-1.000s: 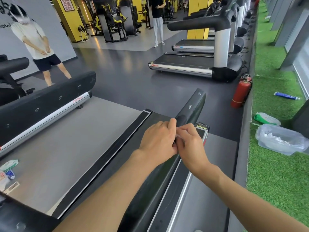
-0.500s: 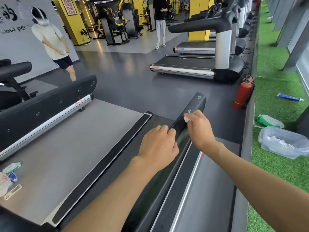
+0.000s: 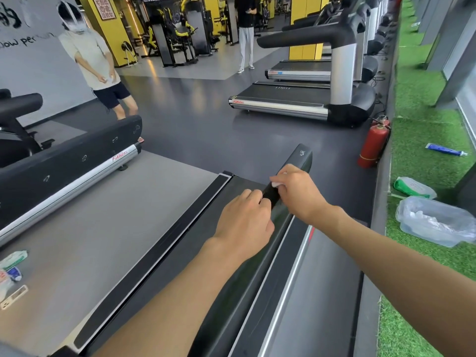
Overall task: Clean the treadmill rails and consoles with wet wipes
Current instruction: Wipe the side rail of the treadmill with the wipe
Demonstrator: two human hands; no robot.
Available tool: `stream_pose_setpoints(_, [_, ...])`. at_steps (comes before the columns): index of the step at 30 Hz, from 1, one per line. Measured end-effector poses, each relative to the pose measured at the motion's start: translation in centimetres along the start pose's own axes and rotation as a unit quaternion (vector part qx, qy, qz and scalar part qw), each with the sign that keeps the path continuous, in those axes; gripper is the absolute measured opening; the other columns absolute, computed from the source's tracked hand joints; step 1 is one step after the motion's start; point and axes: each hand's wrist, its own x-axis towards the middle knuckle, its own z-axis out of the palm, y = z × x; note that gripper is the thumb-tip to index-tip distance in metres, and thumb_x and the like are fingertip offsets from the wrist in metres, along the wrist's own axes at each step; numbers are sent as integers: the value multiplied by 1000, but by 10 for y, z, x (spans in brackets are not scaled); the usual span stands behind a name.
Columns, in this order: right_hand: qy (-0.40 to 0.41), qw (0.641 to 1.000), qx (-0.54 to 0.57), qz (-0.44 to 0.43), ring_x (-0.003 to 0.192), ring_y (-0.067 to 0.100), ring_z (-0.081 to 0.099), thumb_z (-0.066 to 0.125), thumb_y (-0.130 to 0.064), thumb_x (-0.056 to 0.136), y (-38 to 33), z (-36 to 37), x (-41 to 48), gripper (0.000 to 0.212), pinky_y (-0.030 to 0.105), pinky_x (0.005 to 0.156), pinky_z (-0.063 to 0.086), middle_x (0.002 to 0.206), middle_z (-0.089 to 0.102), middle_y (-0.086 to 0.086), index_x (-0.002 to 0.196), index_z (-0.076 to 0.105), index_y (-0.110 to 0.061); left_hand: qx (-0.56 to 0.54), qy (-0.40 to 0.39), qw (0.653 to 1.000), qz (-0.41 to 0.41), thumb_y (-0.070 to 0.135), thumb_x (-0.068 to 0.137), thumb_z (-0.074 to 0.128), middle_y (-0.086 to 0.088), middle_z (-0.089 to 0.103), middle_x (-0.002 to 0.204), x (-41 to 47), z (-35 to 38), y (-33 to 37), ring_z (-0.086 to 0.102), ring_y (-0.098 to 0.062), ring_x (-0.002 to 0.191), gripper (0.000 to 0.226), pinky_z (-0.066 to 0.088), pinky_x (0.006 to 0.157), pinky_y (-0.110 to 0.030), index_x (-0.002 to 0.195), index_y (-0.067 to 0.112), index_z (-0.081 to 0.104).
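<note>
A black treadmill side rail runs from the lower middle up to a rounded end. My right hand pinches a small white wet wipe and presses it on the rail's top, a little short of the rail's end. My left hand grips the same rail just behind it, fingers curled over the edge. The second black rail of the treadmill stands at the left, across the grey belt.
Wipe packets lie on the belt at the far left. A red fire extinguisher, a green wipe pack and a clear plastic bin sit at the right by the green turf. A person stands beyond the left rail.
My right hand has slid forward along the rail with the wipe, away from my left hand. My left hand keeps its grip on the rail. The person at the left has walked closer.
</note>
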Motion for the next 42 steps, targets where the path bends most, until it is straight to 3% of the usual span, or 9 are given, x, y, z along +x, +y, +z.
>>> stream_pose_setpoints(6, [-65,993,13,-97,75,25,61,49,12,80,-7,0,-2,32,36,69,52,90,59,5,86,73,-7,6,-18,1000,-9,17,77,71,-4,61,81,5,2,1,56,-22,78,11,35,59,-26,82,8,65])
stream_pose_setpoints(15, [-57,993,17,-101,72,28,61,49,15,77,5,1,3,28,40,67,53,90,59,10,84,71,-2,13,-24,1000,-7,17,77,72,-3,58,76,12,2,2,56,-21,72,12,32,57,-25,80,9,64])
stream_pose_setpoints(19, [-4,1000,-1,-16,75,35,62,50,20,75,23,2,14,26,48,67,54,91,59,14,82,70,5,3,-15,1000,-15,14,75,73,-2,55,75,14,6,1,53,-20,69,15,31,53,-24,74,11,59])
stream_pose_setpoints(24, [18,996,63,-58,72,28,63,53,18,79,16,2,-9,31,35,67,52,88,61,10,91,74,0,8,-20,1000,-8,16,79,68,-3,58,81,19,10,2,54,-22,74,9,35,57,-26,82,9,62])
stream_pose_setpoints(28, [53,995,72,40,75,32,61,49,17,82,26,1,-4,32,42,67,52,89,59,12,92,74,0,6,-24,999,-23,19,85,63,-5,58,84,25,14,6,55,-24,78,10,45,59,-31,83,9,62])
stream_pose_setpoints(32, [24,996,69,-46,69,28,59,51,19,81,20,2,-13,29,42,63,52,85,57,10,90,73,1,21,-35,999,-34,21,94,53,-7,59,98,31,10,10,54,-25,88,18,45,65,-32,101,8,63])
stream_pose_setpoints(35, [37,998,54,23,72,31,59,48,19,81,31,1,5,30,44,65,52,89,57,13,89,72,3,35,-38,998,-42,21,92,57,-6,60,93,35,9,12,55,-24,81,14,39,58,-31,95,9,63])
stream_pose_setpoints(39, [-29,996,23,-80,68,28,56,52,17,76,17,2,2,28,38,61,50,85,55,9,84,71,-3,45,-67,996,-48,20,82,72,-6,60,82,39,7,12,56,-24,68,15,34,47,-30,90,8,68])
stream_pose_setpoints(42, [-19,999,5,-38,71,32,56,48,21,73,31,-1,20,31,36,61,46,86,54,11,82,70,0,56,-61,995,-47,25,92,61,-6,58,93,44,6,13,57,-25,77,17,41,54,-33,100,10,63])
